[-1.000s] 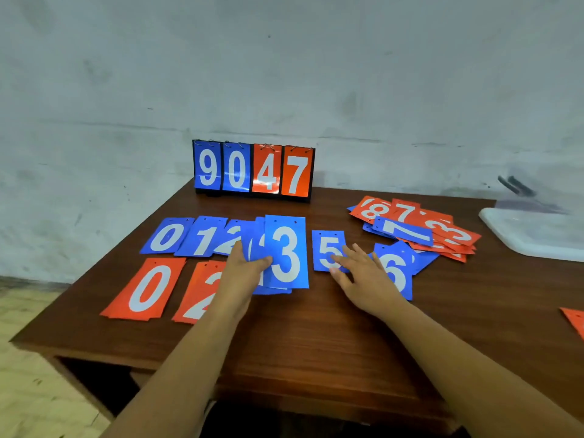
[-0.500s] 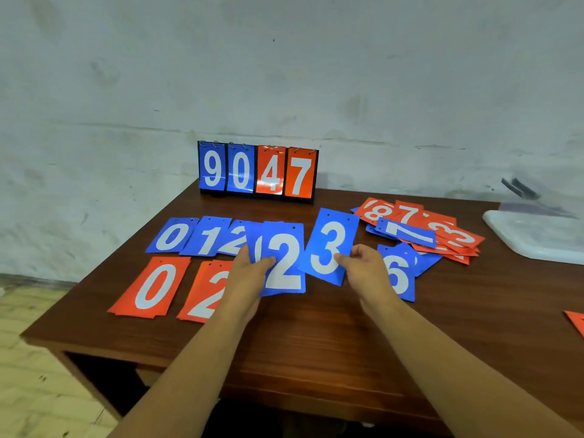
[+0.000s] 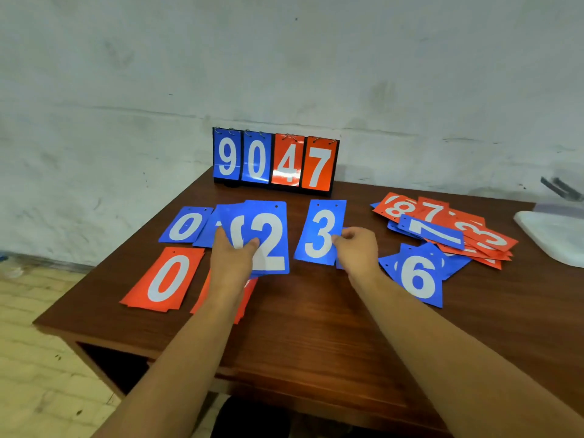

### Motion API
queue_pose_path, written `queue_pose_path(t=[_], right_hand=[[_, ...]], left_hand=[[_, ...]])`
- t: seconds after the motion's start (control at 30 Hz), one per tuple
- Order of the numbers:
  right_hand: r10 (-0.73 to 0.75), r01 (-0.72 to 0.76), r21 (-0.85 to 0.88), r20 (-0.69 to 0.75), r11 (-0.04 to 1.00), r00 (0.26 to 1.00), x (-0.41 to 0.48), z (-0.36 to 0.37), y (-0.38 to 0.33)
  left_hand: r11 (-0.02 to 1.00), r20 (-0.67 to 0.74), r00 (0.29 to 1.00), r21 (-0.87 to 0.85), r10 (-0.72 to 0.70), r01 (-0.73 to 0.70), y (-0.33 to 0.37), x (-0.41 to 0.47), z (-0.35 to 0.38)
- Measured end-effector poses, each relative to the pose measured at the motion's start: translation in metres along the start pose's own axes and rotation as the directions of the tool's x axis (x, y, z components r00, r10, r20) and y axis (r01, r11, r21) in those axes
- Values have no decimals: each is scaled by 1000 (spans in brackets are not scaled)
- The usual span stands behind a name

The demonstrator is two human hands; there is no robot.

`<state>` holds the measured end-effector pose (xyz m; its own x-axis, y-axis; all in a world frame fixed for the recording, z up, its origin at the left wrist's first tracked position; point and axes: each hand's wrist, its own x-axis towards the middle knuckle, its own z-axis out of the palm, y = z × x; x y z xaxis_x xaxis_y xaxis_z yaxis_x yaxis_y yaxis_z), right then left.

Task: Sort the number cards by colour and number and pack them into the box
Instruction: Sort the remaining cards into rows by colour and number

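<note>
My left hand (image 3: 232, 259) grips a small stack of blue cards with a blue 2 (image 3: 268, 238) on top, held above the table. My right hand (image 3: 355, 249) pinches the right edge of a blue 3 card (image 3: 320, 233), apart from the stack. A blue 0 (image 3: 185, 226) lies flat at the back left, with another blue card beside it, mostly hidden. A red 0 (image 3: 164, 281) lies in front of it, and a red card under my left wrist is mostly hidden. Blue cards with a 6 (image 3: 418, 278) on top lie right of my right hand.
A mixed pile of red and blue cards (image 3: 448, 230) lies at the back right. A flip scoreboard (image 3: 275, 161) showing 9047 stands at the table's back edge. A translucent white plastic piece (image 3: 556, 235) sits at the far right. The wooden table (image 3: 316, 336) ends at left and front.
My right hand took the blue 3 off the top of the stack and carried it to the right. The blue 2 now shows on top of the stack in my left hand.
</note>
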<state>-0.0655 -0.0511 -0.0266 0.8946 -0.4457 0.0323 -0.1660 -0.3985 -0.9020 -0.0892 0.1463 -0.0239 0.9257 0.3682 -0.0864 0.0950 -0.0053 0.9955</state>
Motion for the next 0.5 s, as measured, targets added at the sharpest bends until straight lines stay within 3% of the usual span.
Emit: queue_pose_path(t=[0.17,0.33,0.4,0.43,0.5], right_hand=[[-48,56,-273,37,960,998,21,37,-14],[-117,135,-623,70,771,991,20,55,-11],[-183,170,-628,45,759,982,18,52,-8],[-197,182,-571,36,801,980,15,50,-8],[-168,188,-287,91,939,982,4,44,-11]], left_hand=[[999,-42,999,24,-24,25,-1,11,-15],[998,-30,999,46,-39,40,-10,16,-19],[998,-10,999,46,-36,36,-14,16,-16],[999,3,1000,40,-22,22,-14,15,-14],[999,38,999,36,5,-6,-13,11,-9]])
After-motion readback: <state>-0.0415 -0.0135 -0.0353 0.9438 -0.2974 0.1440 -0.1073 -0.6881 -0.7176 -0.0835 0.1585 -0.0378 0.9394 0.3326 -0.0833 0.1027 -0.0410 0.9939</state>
